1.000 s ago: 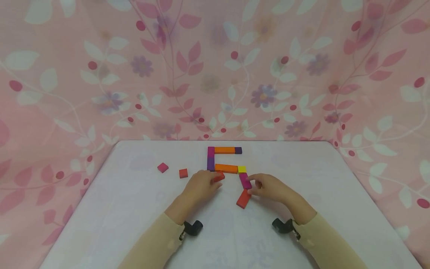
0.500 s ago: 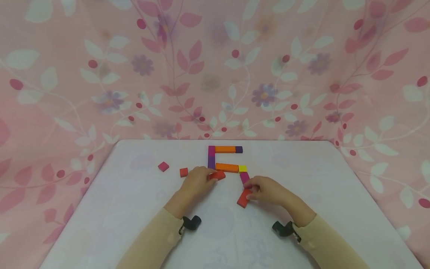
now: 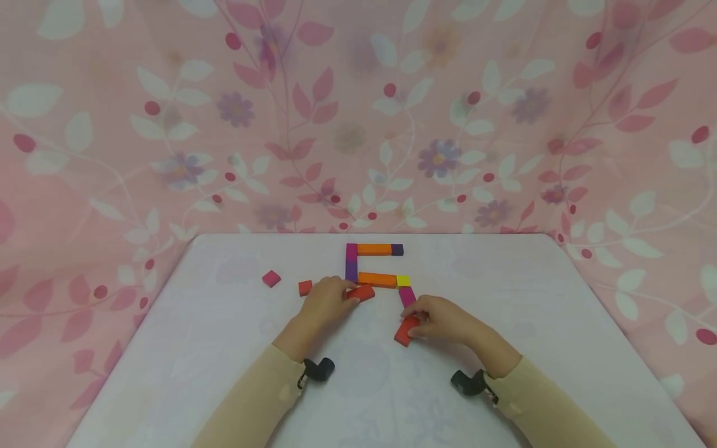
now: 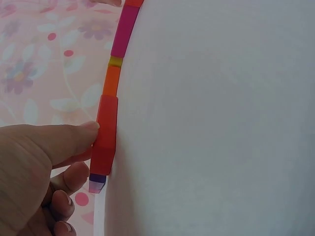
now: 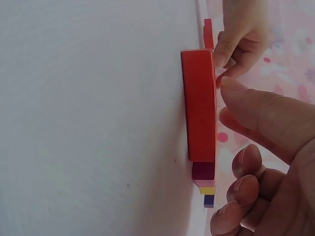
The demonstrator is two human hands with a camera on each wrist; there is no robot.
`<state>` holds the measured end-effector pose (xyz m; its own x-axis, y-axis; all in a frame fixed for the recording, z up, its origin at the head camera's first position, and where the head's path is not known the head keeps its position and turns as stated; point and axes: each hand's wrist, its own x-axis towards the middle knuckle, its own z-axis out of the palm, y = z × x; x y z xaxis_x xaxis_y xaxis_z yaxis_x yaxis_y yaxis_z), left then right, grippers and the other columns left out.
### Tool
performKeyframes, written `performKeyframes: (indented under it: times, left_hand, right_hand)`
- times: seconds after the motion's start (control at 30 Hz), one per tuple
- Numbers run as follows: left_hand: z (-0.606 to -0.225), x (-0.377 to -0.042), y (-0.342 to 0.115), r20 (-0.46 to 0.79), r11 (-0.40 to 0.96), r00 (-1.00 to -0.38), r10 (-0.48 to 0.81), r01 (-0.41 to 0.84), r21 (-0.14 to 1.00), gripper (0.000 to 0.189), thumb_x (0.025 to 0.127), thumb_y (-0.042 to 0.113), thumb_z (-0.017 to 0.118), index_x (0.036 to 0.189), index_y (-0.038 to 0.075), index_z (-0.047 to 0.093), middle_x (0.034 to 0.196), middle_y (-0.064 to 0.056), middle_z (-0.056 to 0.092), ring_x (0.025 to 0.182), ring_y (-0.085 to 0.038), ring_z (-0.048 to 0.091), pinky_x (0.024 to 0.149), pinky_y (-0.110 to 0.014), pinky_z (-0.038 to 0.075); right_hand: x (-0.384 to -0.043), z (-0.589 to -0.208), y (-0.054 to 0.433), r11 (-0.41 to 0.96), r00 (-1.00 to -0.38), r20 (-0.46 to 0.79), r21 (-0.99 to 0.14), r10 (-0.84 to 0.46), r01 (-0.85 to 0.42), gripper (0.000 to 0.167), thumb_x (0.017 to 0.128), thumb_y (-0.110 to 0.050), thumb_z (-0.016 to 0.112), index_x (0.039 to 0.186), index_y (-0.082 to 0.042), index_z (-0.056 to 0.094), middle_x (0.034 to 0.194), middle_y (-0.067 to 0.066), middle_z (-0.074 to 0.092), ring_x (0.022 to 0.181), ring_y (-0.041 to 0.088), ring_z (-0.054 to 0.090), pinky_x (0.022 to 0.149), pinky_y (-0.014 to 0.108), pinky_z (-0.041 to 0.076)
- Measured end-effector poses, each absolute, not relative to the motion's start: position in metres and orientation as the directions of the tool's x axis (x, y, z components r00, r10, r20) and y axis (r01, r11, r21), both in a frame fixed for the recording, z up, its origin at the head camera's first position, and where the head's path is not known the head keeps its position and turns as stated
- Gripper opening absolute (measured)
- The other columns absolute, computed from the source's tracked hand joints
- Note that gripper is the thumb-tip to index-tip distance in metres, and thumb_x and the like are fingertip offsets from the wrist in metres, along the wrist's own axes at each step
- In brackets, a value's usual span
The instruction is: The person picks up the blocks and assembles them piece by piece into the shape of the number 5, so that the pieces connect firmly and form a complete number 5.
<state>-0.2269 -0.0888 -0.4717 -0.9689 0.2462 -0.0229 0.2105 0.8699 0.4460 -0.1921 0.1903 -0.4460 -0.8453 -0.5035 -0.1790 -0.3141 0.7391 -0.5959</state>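
Note:
Left of centre in the head view, my left hand (image 3: 326,306) pinches the left end of a red wooden block (image 3: 363,293) between thumb and index finger. That block lies slightly slanted just below an orange block (image 3: 377,280). My right hand (image 3: 448,320) has thumb and index finger at the right side of a second red block (image 3: 406,331), which lies aslant below a magenta block (image 3: 407,297). In the right wrist view, this red block (image 5: 201,105) fills the middle, fingertips right at its edge. A yellow cube (image 3: 403,281) joins the orange and magenta blocks.
A magenta block (image 3: 351,251) and a purple block (image 3: 351,271) form an upright line, with another orange block (image 3: 374,249) and a dark purple cube (image 3: 397,249) along the top. A pink cube (image 3: 271,278) and a red cube (image 3: 305,287) lie left on the white table (image 3: 224,348).
My left hand has shifted slightly left along its red block, uncovering more of it. My right hand has gone from the magenta block down to the red block below.

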Motion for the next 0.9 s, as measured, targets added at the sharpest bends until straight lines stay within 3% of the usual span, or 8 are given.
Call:
performKeyframes:
  times: [0.53, 0.9]
  left_hand:
    - [-0.471, -0.223, -0.093, -0.081, 0.858, -0.969, 0.233, 0.165, 0.486, 0.037, 0.088, 0.038, 0.078, 0.121, 0.022, 0.073, 0.080, 0.004, 0.058, 0.082, -0.016, 0.053, 0.069, -0.028, 0.049]
    - [-0.473, -0.217, -0.096, -0.074, 0.849, -0.948, 0.310, 0.241, 0.471, 0.034, 0.086, 0.037, 0.079, 0.117, 0.022, 0.075, 0.079, 0.005, 0.057, 0.080, -0.015, 0.053, 0.069, -0.027, 0.048]
  right_hand:
    - [-0.191, -0.447, 0.186, 0.767, -0.852, -0.199, -0.565, -0.484, -0.304, 0.028, 0.083, -0.020, 0.083, 0.110, -0.021, 0.076, 0.087, -0.006, 0.059, 0.083, 0.015, 0.052, 0.072, 0.028, 0.049]
    - [-0.190, -0.446, 0.185, 0.775, -0.856, -0.208, -0.560, -0.473, -0.291, 0.027, 0.083, -0.019, 0.083, 0.109, -0.022, 0.076, 0.086, -0.005, 0.057, 0.084, 0.015, 0.051, 0.072, 0.029, 0.049]
